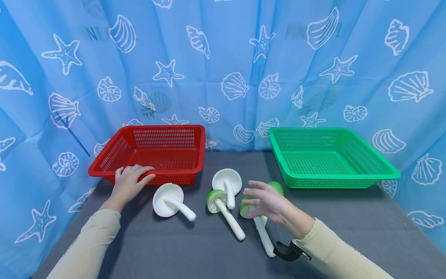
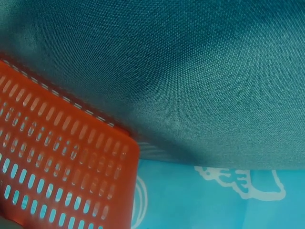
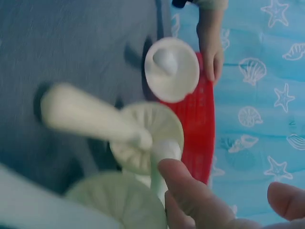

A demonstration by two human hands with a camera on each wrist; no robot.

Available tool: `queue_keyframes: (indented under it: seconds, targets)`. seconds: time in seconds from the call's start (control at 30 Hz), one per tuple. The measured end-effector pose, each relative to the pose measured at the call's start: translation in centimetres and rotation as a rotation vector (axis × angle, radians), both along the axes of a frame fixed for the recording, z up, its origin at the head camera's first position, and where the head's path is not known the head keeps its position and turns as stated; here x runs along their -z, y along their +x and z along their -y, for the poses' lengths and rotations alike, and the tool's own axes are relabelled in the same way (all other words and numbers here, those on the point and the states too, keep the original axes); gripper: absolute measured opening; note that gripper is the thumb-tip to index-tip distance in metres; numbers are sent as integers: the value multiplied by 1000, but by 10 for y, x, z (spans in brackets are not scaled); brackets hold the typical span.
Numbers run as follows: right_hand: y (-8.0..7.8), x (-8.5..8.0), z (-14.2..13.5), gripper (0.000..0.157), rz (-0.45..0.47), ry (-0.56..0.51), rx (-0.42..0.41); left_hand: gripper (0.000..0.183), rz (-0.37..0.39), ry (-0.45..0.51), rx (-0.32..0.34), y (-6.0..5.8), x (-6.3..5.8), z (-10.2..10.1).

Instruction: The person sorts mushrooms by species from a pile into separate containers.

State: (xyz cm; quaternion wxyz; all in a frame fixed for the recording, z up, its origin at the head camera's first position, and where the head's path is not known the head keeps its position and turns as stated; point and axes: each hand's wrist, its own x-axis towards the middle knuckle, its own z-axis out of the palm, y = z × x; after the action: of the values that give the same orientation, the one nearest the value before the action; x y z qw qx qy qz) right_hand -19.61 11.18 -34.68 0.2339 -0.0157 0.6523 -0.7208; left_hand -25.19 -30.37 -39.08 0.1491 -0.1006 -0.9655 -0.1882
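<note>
My left hand (image 1: 130, 184) rests on the front rim of a red plastic basket (image 1: 167, 171), its thumb stretched along the rim. My right hand (image 1: 270, 201), fingers spread and apart, is over green-capped toy mushrooms and holds nothing. Of these, one cap (image 1: 276, 187) shows behind the hand, and another mushroom's stem (image 1: 265, 238) reaches out below it. Left of the hand, a green-capped mushroom (image 1: 230, 221) lies against a white mushroom (image 1: 235, 176). A second white mushroom (image 1: 167, 199) lies in front of the red basket, near my left hand.
A green plastic basket (image 1: 343, 181) stands at the back right of the dark grey tabletop (image 1: 195, 255). Behind both baskets hangs a blue curtain (image 1: 230, 50) printed with shells and starfish. A black strap (image 1: 289, 252) is by my right sleeve.
</note>
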Motion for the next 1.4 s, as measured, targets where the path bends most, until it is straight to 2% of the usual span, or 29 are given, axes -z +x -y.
queue_keyframes:
  seconds: [0.23,0.4,0.6,0.83,1.07,1.3,1.4]
  targets:
    - [-8,-2,19,68,64,-74,-12,46,0,-8,-1,0,-2,-1]
    - [-23,-7,22,65,75,-8,-33,46,7,-5,-8,0,1,-2]
    - [-48,-11,19,60,117,46,-52,48,17,2,-7,-1,3,-1]
    - [-72,-1,20,59,189,125,-110,48,16,5,-6,-1,3,0]
    - [-84,14,24,61,168,262,-200,45,10,-1,-10,0,4,-1]
    - [-90,19,33,63,160,354,-220,45,11,7,0,-2,3,0]
    - [-90,21,36,62,167,366,-199,46,17,6,-4,-3,3,1]
